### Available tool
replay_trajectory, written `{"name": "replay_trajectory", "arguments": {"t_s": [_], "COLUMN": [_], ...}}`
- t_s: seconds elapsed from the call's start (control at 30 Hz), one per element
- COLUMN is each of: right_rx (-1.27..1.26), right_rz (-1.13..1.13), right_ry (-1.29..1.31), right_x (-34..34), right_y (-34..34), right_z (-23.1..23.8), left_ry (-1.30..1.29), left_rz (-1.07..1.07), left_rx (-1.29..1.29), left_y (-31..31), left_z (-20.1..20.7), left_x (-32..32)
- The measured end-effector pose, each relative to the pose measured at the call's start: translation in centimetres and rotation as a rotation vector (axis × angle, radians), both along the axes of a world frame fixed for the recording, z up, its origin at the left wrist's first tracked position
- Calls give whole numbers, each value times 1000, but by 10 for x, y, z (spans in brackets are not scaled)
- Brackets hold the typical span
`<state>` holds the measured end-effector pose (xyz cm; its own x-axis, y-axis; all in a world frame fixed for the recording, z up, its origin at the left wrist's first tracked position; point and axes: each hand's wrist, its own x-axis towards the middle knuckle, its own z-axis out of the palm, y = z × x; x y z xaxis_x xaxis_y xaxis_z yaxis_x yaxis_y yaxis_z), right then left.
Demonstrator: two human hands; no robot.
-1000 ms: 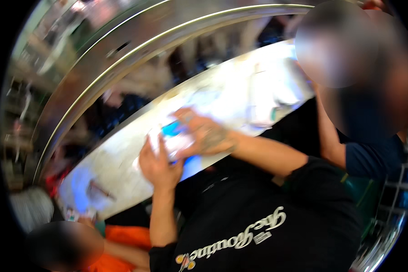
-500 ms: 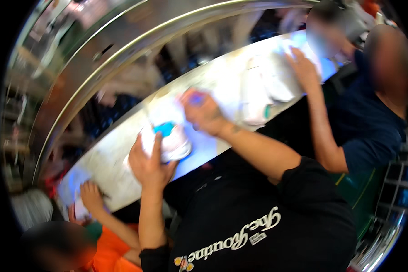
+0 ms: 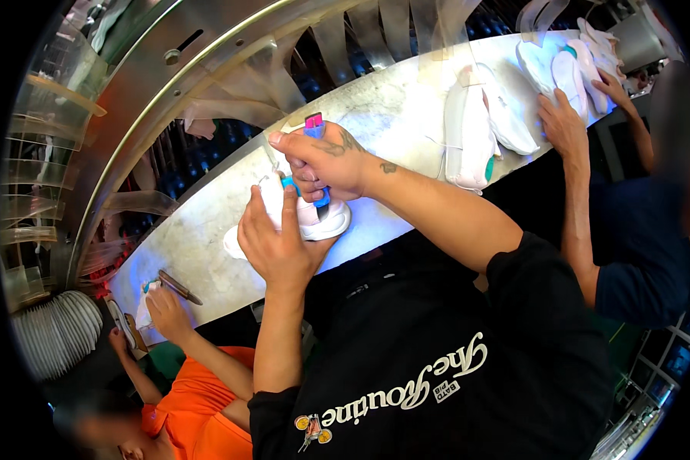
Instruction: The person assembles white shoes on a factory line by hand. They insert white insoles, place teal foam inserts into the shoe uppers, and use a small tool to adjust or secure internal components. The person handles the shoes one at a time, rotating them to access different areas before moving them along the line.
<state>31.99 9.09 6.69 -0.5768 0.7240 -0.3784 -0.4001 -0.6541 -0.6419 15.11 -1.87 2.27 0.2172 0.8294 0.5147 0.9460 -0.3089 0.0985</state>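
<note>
My left hand (image 3: 284, 245) is wrapped round a white shoe (image 3: 336, 224) with a teal patch, low over the pale bench. Gripped in my right fist (image 3: 331, 159) is a blue-handled brush (image 3: 314, 126) with a pink and black upper end. Its dark lower end points down at the shoe and appears to touch it. My fingers hide much of the shoe's upper. Beside my left hand, a white rounded piece (image 3: 234, 241) shows on the bench; I cannot tell whether it belongs to the same shoe.
White shoes (image 3: 466, 142) lie on the bench (image 3: 383, 115) to my right; a co-worker's hand (image 3: 566, 126) touches others farther off. At left, another co-worker's hand (image 3: 169, 314) holds a white piece beside a knife-like tool (image 3: 180, 288). A metal housing (image 3: 142, 96) with translucent strips curves behind.
My right hand has come left and down, bringing the brush against the shoe. The view has shifted and sharpened. The co-worker's hand at right now rests by the white shoes.
</note>
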Motion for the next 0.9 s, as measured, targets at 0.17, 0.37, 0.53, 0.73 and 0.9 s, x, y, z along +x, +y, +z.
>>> {"name": "replay_trajectory", "arguments": {"t_s": [0.17,0.37,0.53,0.73,0.9], "right_rx": [-34,0,184,592,1111], "right_rz": [-12,-372,-241,-189,32], "right_ry": [-97,145,224,-814,-1508], "right_x": [-9,13,18,48,96], "right_y": [7,-42,-58,-25,-23], "right_z": [1,-20,-22,13,-101], "left_ry": [-8,-12,-3,-79,-144], "left_rz": [-25,-11,-34,-83,-120], "left_rx": [8,51,64,21,-53], "left_y": [-2,0,-4,-17,-20], "left_z": [-3,-6,-9,-9,-8], "left_x": [-4,3,-4,-20,-31]}}
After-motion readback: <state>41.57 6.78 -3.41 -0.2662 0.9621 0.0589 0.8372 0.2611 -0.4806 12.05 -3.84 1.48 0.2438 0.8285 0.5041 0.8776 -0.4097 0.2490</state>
